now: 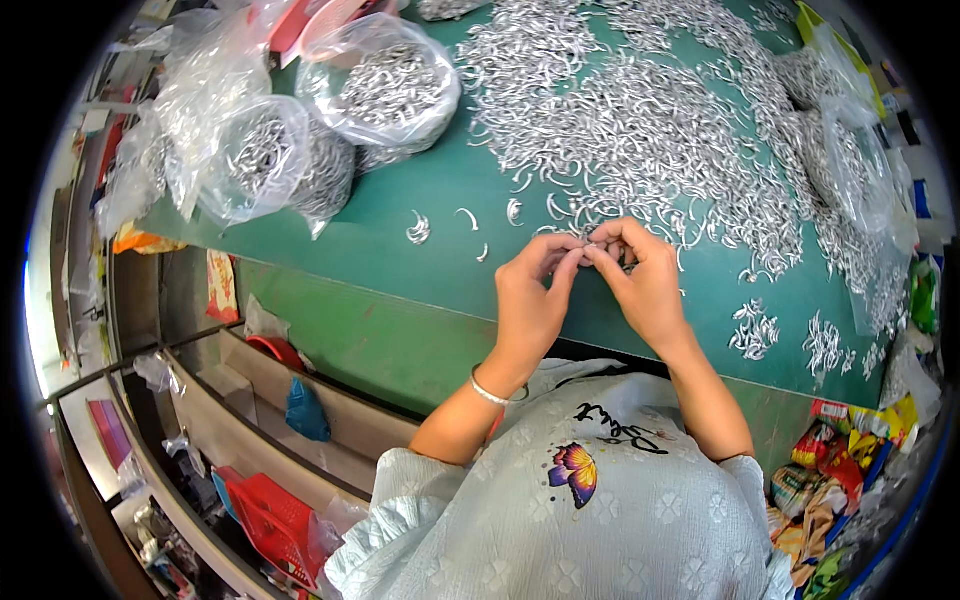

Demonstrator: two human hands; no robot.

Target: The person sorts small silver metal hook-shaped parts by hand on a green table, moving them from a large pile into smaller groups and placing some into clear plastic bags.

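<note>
My left hand (537, 285) and my right hand (640, 280) meet over the near edge of a big heap of small curved silver metal pieces (640, 120). The fingertips of both hands are pinched together, thumbs against forefingers. What lies between them is mostly covered by the fingers and too small to name. A bangle circles my left wrist. To the left of my left hand, a few loose curved pieces (418, 229) lie on the green tabletop (390, 270). Small piles of the pieces (754, 331) sit to the right of my right hand.
Clear plastic bags (385, 95) filled with silver pieces stand at the back left. More bagged pieces (850, 170) line the right edge. Below the table on the left are a wooden drawer frame (270, 420) and a red basket (270, 520). Colourful packets (830, 450) are heaped at lower right.
</note>
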